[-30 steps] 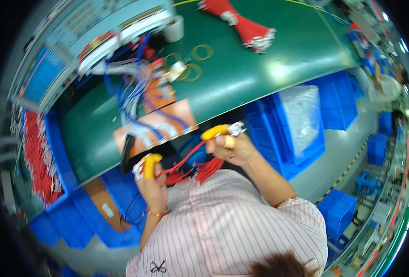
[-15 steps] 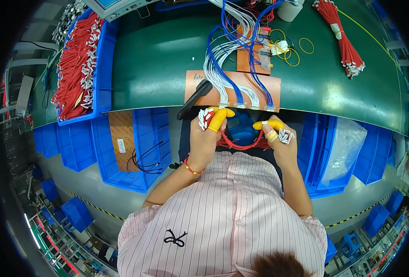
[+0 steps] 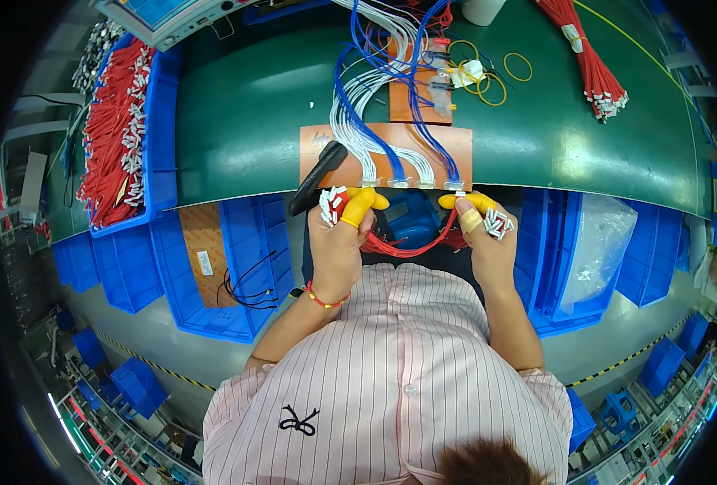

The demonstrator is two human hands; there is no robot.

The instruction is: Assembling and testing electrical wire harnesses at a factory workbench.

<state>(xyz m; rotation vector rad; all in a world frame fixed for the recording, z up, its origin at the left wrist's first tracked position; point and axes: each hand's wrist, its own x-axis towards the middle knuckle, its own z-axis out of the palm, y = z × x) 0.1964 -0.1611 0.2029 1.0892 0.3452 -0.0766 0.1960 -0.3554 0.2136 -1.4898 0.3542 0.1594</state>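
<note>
Left hand point(image 3: 334, 257) and right hand point(image 3: 494, 259) each pinch red wires point(image 3: 407, 252), ends apparently at presentation to the board point(image 3: 403, 137) at 12 o'clock; next move seemingly calls for careful alignment.

A bundle of thin, flexible red wires point(image 3: 408, 249) hangs in a slack, sagging curve between the person's left hand point(image 3: 336, 255) and right hand point(image 3: 494, 255). Clusters of small, white, block-shaped plastic connectors point(image 3: 331, 206) finish both ends, poking from each hand in various directions. One lone white connector point(image 3: 460, 195) stands apart from the right cluster, at that hand's thumb tip.
</note>
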